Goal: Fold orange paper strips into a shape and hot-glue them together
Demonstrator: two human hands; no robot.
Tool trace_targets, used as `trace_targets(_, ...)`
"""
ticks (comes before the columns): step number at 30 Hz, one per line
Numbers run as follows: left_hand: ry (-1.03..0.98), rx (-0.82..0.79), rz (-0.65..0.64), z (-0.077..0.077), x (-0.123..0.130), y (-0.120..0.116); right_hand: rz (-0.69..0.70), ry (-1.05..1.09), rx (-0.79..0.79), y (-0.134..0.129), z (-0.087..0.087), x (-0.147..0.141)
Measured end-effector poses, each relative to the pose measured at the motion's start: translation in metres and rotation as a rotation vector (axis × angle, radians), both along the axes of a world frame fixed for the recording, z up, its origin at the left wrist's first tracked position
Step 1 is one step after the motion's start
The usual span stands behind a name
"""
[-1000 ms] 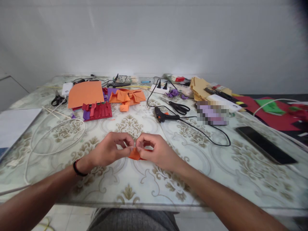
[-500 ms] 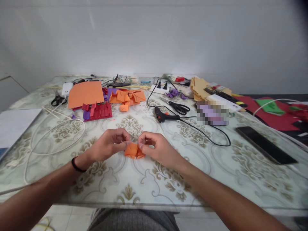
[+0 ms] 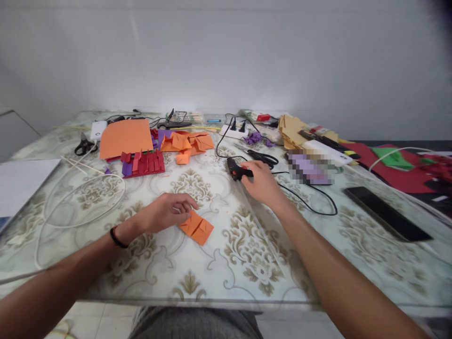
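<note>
A folded orange paper piece [image 3: 200, 229] lies tilted near the middle of the table. Its upper left corner is pinched between the thumb and curled fingers of my left hand [image 3: 169, 212]. Farther right, my right hand [image 3: 259, 181] has its fingers around the handle of a black glue gun [image 3: 238, 170], whose cord runs off behind the hand. Black-handled scissors [image 3: 264, 157] lie just beyond the right hand. A small orange folded square [image 3: 182, 159] sits near a pile of folded orange papers [image 3: 189, 141].
Orange sheets [image 3: 126, 137] and red folded strips [image 3: 144, 162] lie at the back left, with a looped white cable [image 3: 84, 227] nearer. To the right are a purple phone [image 3: 310, 167], a black phone [image 3: 387, 213] and brown paper [image 3: 290, 132]. A power strip [image 3: 233, 131] stands behind.
My right hand has let go of the orange paper and moved right and away to the glue gun, taking hold of it. The paper has turned, still in my left hand.
</note>
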State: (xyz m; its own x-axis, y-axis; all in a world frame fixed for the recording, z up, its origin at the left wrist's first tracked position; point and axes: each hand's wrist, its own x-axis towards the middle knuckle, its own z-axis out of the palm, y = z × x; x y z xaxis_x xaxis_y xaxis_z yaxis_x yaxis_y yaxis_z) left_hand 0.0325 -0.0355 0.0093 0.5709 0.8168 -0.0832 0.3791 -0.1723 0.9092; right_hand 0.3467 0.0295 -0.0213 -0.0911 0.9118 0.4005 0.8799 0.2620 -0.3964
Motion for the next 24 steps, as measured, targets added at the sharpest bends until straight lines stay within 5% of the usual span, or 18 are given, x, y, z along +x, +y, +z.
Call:
trace_targets(4,0.043,0.077,-0.021,0.003,-0.001,0.000,-0.039,-0.056,-0.039,0.014,-0.017,0.008)
trace_targets(10,0.052,0.128,-0.071,0.009,0.000,0.000,-0.141,-0.017,-0.087,0.017,-0.020,0.004)
trace_targets(21,-0.023,-0.045,0.080,0.004,0.000,0.000,-0.149,0.279,-0.004,0.006,0.009,0.007)
trace_targets(24,-0.049,-0.049,0.102,0.005,0.000,0.000,-0.096,0.353,-0.088,-0.001,0.015,0.001)
